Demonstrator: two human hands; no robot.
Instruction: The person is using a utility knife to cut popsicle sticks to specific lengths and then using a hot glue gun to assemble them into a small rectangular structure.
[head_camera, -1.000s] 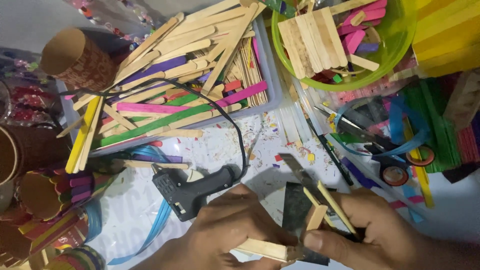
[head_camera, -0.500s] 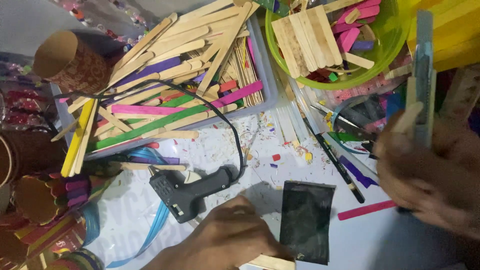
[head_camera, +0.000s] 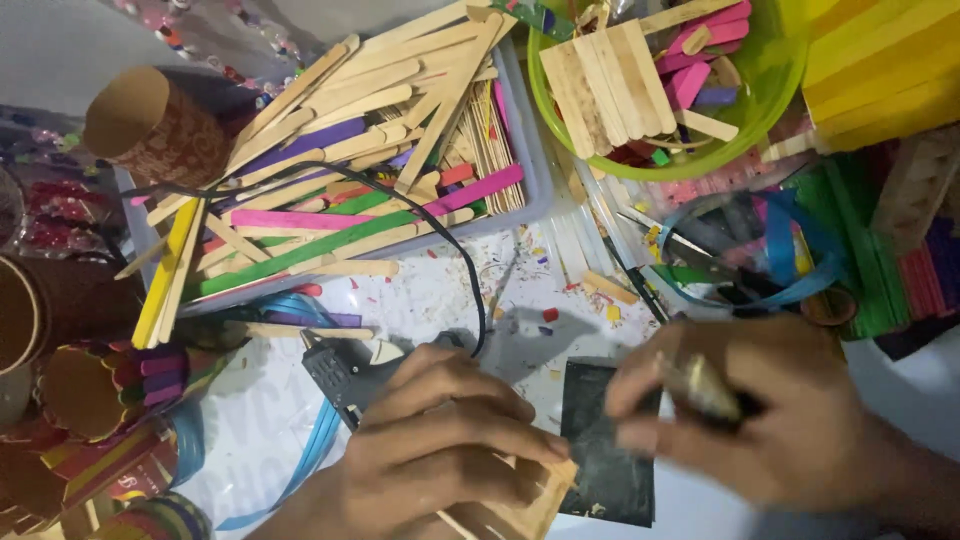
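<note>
1. Head view: the left hand (head_camera: 440, 450) is closing its fingers on a small wooden stick piece (head_camera: 525, 505) and is pressing it down at the near edge.
2. Just right of this grip, the blurred right hand (head_camera: 760, 420) is pinching something small; I cannot tell what.
3. I judge a gluing step; the glue gun (head_camera: 345, 375) is lying just behind the left hand.
4. Farther away, a tray of craft sticks (head_camera: 350, 200) and a green bowl (head_camera: 760, 100) are crowding the littered white table (head_camera: 440, 290).

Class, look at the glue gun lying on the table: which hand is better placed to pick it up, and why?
The left hand. It lies right beside the glue gun, though it presses a wooden stick piece. The right hand is farther off, past the black sheet, and grips a small blurred object.
</note>
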